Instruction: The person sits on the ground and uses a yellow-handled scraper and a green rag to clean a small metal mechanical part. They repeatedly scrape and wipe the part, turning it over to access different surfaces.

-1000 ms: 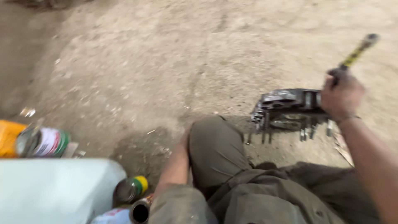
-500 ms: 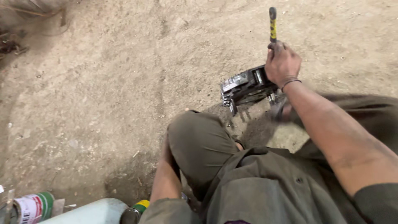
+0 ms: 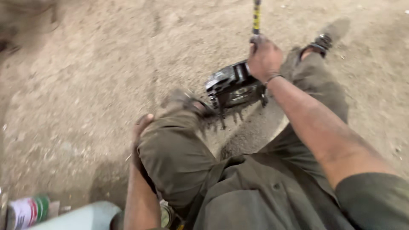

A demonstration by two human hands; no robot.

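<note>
Tool (image 3: 256, 17) top cut off; left hand (image 3: 141, 127) mostly hidden behind knee (image 3: 174, 149).

The person wears loose olive-green trousers (image 3: 179, 157) and a shirt (image 3: 255, 200) of the same drab cloth, buttoned, with a small button showing near the hem. The right sleeve (image 3: 375, 200) is short, ending well up the arm from the grip, leaving the forearm bare. Just behind the right hand (image 3: 265, 57) a thin dark band (image 3: 272, 78) circles the wrist. The hand looks smeared with grime. The left hand (image 3: 140, 127) shows only partly beside the knee. A dark strapped sandal (image 3: 319, 42) covers one foot.
</note>
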